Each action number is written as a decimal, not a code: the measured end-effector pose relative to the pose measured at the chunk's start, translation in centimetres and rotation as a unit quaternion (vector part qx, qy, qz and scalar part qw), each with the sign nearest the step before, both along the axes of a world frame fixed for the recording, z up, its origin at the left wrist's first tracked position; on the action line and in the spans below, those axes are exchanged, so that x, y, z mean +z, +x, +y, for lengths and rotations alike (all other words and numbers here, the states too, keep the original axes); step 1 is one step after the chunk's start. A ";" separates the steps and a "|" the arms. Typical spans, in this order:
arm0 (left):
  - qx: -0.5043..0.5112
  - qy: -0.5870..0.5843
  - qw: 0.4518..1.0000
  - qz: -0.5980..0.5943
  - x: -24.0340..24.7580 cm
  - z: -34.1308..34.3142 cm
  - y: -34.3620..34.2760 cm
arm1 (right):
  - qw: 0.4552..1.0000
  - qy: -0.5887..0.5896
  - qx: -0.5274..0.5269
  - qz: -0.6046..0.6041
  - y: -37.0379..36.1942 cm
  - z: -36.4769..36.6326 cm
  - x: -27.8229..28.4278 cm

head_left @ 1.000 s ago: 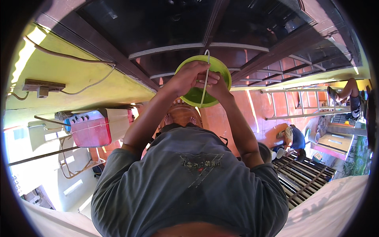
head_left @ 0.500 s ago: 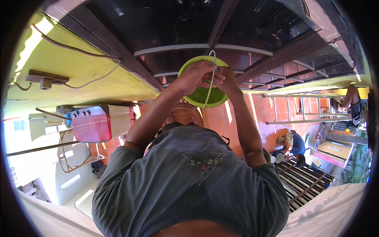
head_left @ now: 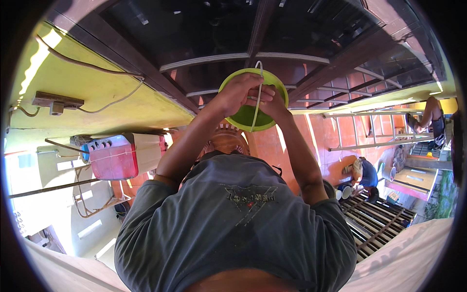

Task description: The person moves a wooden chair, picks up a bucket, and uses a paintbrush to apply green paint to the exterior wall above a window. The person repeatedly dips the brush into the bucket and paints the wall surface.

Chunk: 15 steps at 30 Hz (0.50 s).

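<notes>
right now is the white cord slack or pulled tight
Pulled tight, it seems: the white cord runs in a nearly straight line across the green bowl, gripped between the left hand and right hand.

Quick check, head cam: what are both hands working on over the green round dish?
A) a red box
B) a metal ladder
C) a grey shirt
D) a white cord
D: the left hand and right hand pinch a thin white cord running across the green dish.

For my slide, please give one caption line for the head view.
Both hands, left hand and right hand, grip a thin white cord against a round lime-green plastic bowl, forearms reaching out over a grey shirt.
</notes>
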<state>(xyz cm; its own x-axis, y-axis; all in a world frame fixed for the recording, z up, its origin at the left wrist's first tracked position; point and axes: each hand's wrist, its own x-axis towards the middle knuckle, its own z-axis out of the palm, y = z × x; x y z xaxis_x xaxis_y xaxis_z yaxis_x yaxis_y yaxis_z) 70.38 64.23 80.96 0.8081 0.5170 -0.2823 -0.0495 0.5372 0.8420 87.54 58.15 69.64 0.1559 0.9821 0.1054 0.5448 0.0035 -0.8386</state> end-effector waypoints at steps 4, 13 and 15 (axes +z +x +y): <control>-0.001 -0.002 1.000 0.008 0.0 -0.3 0.3 | 0.998 -0.039 -0.046 -0.028 1.2 -0.8 2.0; -0.017 0.012 1.000 0.003 0.1 -1.2 1.2 | 0.988 0.065 0.007 0.136 0.0 -0.9 -1.9; -0.019 0.016 1.000 0.003 0.1 -1.2 1.1 | 0.985 0.069 0.022 0.154 -0.1 -0.9 -2.5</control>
